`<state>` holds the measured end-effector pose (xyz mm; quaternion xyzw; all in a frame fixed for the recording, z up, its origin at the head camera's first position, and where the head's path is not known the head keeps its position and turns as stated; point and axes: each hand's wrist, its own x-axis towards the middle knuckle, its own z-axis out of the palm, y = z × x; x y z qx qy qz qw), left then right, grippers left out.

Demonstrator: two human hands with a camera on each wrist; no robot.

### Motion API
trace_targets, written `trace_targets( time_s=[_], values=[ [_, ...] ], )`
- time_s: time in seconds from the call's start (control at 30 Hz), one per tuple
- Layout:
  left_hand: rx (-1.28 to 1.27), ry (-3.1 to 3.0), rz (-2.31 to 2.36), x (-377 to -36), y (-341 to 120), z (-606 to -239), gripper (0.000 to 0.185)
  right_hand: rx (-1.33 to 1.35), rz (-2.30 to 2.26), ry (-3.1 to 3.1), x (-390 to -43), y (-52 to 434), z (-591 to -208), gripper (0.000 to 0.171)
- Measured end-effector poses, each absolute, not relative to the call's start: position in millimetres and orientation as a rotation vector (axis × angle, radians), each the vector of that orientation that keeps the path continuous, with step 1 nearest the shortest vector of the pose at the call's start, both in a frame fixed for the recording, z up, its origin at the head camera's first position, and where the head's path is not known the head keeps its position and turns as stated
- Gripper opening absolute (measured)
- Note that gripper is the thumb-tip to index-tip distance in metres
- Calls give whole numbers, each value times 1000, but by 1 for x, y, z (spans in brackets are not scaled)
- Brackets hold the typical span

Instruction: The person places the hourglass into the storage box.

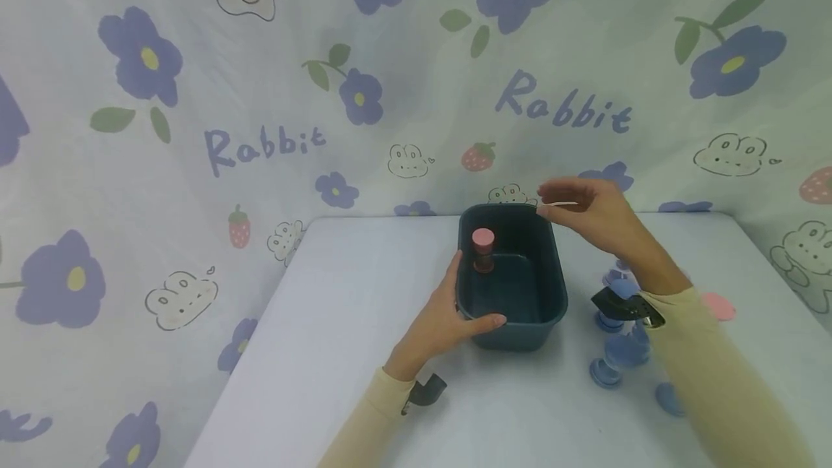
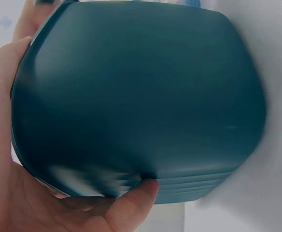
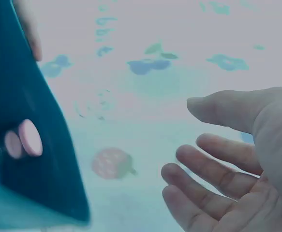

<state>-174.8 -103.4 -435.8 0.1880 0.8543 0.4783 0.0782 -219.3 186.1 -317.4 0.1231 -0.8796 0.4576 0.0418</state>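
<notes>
A dark teal tub (image 1: 513, 276) stands in the middle of the white table (image 1: 364, 309). Inside it, near the far left corner, a small piece with a pink cap (image 1: 483, 245) stands upright. My left hand (image 1: 464, 302) grips the tub's near left corner, thumb pressed on the front wall (image 2: 131, 203). In the left wrist view the tub's outer wall (image 2: 141, 96) fills the frame. My right hand (image 1: 565, 204) hovers over the tub's far right rim, fingers relaxed and spread. The right wrist view shows that hand (image 3: 184, 135) with nothing in it, beside the tub (image 3: 20, 96) and pink caps (image 3: 29, 137).
Several blue round pieces (image 1: 617, 349) and a pink one (image 1: 718, 305) lie on the table to the right of the tub, partly under my right forearm. A flowered "Rabbit" cloth (image 1: 260, 143) hangs behind and around the table. Bare tabletop lies left of the tub.
</notes>
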Motion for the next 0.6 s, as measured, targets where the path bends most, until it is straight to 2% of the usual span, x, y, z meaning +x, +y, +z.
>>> trace_targets(
  time_s=[0.27, 0.6],
  values=[
    [507, 2568, 1394, -172, -104, -434, 124, 126, 1339, -2667, -178, 242, -325, 49],
    [501, 2569, 1387, -175, -103, -433, 124, 66, 1450, -2393, -147, 295, -348, 37]
  ],
)
